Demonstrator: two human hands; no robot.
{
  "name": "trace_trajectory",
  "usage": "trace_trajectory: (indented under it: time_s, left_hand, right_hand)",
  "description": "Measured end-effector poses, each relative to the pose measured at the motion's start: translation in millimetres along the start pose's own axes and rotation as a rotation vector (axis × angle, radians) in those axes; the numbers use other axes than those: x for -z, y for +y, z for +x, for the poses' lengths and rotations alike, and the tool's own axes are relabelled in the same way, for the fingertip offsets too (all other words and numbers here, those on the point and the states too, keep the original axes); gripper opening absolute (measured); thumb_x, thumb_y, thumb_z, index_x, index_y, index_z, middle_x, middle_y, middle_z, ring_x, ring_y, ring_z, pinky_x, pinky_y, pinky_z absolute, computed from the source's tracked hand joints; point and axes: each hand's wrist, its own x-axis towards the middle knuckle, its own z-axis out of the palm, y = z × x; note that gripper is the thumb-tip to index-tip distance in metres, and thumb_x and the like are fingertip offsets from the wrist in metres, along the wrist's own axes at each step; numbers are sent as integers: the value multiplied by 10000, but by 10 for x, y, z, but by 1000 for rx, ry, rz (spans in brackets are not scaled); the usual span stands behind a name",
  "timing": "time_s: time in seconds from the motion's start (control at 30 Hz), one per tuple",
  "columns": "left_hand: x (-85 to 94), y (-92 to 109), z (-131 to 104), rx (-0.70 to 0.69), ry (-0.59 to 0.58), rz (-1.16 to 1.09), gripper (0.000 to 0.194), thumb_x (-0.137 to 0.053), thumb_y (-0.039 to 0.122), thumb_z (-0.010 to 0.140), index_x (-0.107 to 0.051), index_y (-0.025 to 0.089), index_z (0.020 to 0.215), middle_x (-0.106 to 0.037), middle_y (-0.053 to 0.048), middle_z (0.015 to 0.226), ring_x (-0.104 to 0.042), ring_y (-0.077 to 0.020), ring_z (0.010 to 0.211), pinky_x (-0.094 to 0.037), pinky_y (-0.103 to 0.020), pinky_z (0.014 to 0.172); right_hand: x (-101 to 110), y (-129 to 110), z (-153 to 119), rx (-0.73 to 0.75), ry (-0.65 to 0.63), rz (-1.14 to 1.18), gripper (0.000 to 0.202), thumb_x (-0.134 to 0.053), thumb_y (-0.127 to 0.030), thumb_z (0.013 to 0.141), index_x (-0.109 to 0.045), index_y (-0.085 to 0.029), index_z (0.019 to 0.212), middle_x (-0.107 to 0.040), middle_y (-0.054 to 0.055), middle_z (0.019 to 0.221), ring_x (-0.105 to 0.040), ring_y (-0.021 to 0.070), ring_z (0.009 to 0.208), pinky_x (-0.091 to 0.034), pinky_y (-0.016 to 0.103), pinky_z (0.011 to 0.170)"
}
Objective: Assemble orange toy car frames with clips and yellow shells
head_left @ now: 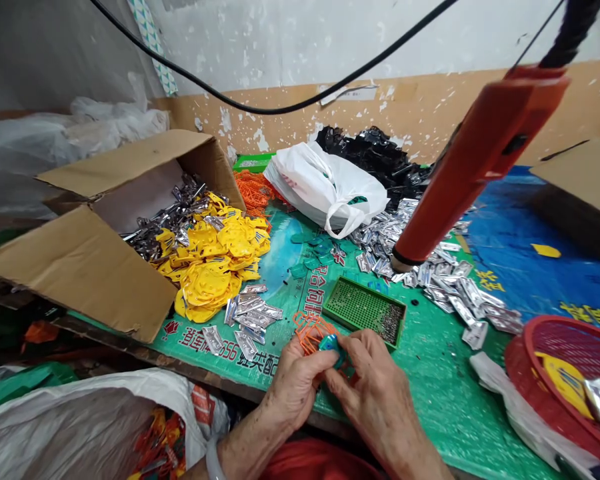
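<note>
My left hand (293, 383) grips an orange open-work plastic frame (309, 332), its thumb pressed along the near side. A small teal plastic piece (330, 343) lies against that frame, and my right hand (377, 380) pinches it with fingers closed. Both hands meet over the front edge of the green-covered table. Just beyond them is a green tray (347, 303) of small screws, heaped at its right end. More teal pieces (315, 253) lie farther back. To the left are a few silver metal plates (254, 313).
A red electric screwdriver (480, 167) hangs at right above piled metal plates (460, 287). Yellow plastic parts (220, 253) spill from a cardboard box (125, 287). A white bag (325, 183) sits at the back. A red basket (523, 353) stands at right, an open sack (105, 400) lower left.
</note>
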Motion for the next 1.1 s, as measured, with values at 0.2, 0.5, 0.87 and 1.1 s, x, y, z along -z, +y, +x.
trace_trajectory:
  time_s: [0.2, 0.5, 0.87, 1.1]
  left_hand:
    - [-11, 3, -13, -58, -6, 120, 203, -574, 51, 677, -664, 150, 830, -569, 8, 740, -513, -133, 726, -420, -272, 779]
    - [28, 33, -31, -108, -3, 188, 147, -590, 88, 662, -629, 154, 788, -552, 5, 749, -501, -143, 741, -411, -270, 768]
    - [7, 43, -46, -36, 22, 137, 115, -598, 118, 676, -601, 149, 787, -540, 11, 712, -475, -116, 667, -413, -246, 683]
    - [5, 149, -54, -15, -6, 241, 141, -605, 136, 625, -628, 134, 764, -575, -4, 729, -503, -132, 700, -410, -248, 676]
  right_hand:
    - [-23, -25, -63, 14, 18, -9, 150, -565, -179, 831, -548, -180, 981, -515, 56, 794, -519, 205, 719, -479, 328, 585]
    - [-99, 49, -101, 51, 106, 41, 272, -600, -258, 828, -533, -172, 1077, -552, 105, 958, -550, 236, 844, -545, 394, 657]
    - [-173, -16, -189, 83, 131, 50, 379, -574, -258, 848, -500, -124, 1195, -536, 152, 1066, -573, 253, 943, -581, 414, 723]
    - [598, 221, 200, 7, 388, 133, 314, -657, -336, 797, -609, -248, 1094, -589, 90, 1111, -618, 243, 938, -565, 443, 760]
